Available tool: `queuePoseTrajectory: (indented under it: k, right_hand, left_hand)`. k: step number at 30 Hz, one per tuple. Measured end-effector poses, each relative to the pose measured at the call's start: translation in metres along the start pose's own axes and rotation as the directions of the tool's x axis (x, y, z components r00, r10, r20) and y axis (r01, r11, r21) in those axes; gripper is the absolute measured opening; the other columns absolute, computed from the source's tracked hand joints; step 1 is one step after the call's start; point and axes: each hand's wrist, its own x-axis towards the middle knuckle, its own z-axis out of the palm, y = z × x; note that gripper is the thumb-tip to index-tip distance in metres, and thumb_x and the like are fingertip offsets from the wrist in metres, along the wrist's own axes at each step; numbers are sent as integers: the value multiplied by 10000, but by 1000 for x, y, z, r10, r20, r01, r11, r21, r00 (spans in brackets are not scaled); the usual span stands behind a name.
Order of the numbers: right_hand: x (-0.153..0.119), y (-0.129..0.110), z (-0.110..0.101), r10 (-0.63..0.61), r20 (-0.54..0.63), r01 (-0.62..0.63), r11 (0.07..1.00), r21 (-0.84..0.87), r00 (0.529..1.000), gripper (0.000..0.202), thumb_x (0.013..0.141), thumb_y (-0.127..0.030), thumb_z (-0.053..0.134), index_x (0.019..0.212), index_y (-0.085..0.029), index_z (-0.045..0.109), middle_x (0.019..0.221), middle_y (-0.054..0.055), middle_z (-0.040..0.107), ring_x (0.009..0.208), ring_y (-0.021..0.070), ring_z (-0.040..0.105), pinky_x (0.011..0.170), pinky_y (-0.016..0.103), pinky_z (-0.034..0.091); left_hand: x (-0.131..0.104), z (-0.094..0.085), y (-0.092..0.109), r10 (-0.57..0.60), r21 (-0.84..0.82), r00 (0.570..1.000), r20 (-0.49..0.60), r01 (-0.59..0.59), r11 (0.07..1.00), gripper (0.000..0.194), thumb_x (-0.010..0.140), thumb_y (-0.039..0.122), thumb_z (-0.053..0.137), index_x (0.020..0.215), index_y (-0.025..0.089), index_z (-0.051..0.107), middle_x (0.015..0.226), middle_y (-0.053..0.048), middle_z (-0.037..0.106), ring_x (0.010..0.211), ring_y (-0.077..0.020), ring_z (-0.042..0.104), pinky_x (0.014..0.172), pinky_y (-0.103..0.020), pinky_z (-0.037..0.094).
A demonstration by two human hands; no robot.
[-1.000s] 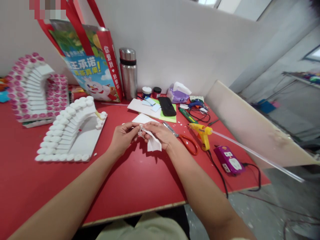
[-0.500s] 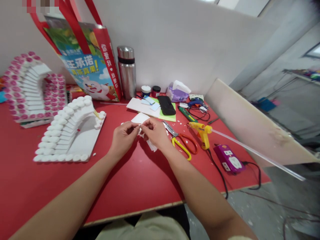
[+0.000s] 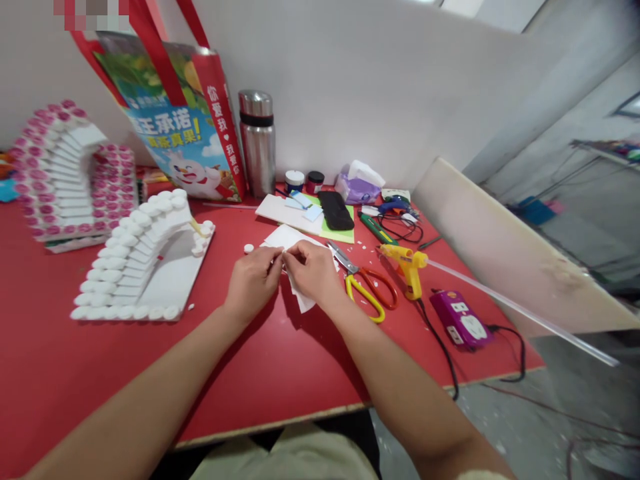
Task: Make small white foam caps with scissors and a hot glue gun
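My left hand (image 3: pixel 254 279) and my right hand (image 3: pixel 311 268) meet at their fingertips over white sheets (image 3: pixel 286 235) on the red table. Both are closed in a pinch; what lies between the fingers is too small and hidden to make out. A small white disc (image 3: pixel 249 249) rests just beyond my left hand. Scissors (image 3: pixel 356 270) with red and yellow handles lie open, right of my right hand. To the left stands a white stair-like model (image 3: pixel 131 267) edged with white discs.
A yellow glue gun (image 3: pixel 410 270) with a long clear stick and a purple power socket (image 3: pixel 461 320) sit at the right. Behind are a steel flask (image 3: pixel 258 147), a shopping bag (image 3: pixel 187 143), a black case (image 3: pixel 335 210) and a pink-and-white model (image 3: pixel 37 180).
The view has shifted slightly, moving the table items a little to the right. My fingers remain together, with the hands turned slightly and more of the white sheets and the disc showing.
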Motion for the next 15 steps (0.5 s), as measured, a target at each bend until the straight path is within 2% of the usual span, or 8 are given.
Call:
queuePoseTrajectory:
  k: [3,7,10,13,15]
  right_hand:
    - [1,0,-1,11,10,-11,999,49,1000,208,898,-252,607,694,-214,607,704,15,673,681,165,591,659,290,404]
    - [2,0,-3,28,17,-29,998,58,999,192,899,-264,603,712,-223,602,717,17,679,699,174,598,657,290,404]
    - [2,-1,-5,0,25,0,1000,12,1000,147,894,-260,596,753,-221,593,721,13,673,687,169,591,652,285,392]
    - [3,0,-7,-47,40,49,997,-64,998,146,910,-273,578,774,-221,576,694,1,642,653,157,556,632,277,362]
    - [3,1,-8,-83,53,89,988,-125,995,147,918,-273,567,780,-221,567,687,-5,625,640,151,536,627,274,345]
  left_hand:
    - [0,0,-3,56,40,998,26,-57,998,321,972,265,473,1067,121,743,1005,-165,772,905,-263,709,835,-360,510]
    - [-2,0,-3,29,-65,999,25,-27,998,288,967,238,492,1091,165,742,953,-109,771,845,-219,707,820,-327,518]
    - [-1,-1,0,-116,-278,990,75,132,951,265,968,286,542,1099,169,740,708,-44,720,599,-167,664,668,-284,520]
    - [2,-3,2,-283,-493,932,225,360,792,275,930,341,615,1089,159,747,512,10,618,423,-145,578,496,-252,472]
    - [5,-4,1,-325,-567,902,283,431,703,264,887,341,663,1040,151,765,500,4,617,414,-143,569,465,-248,467]
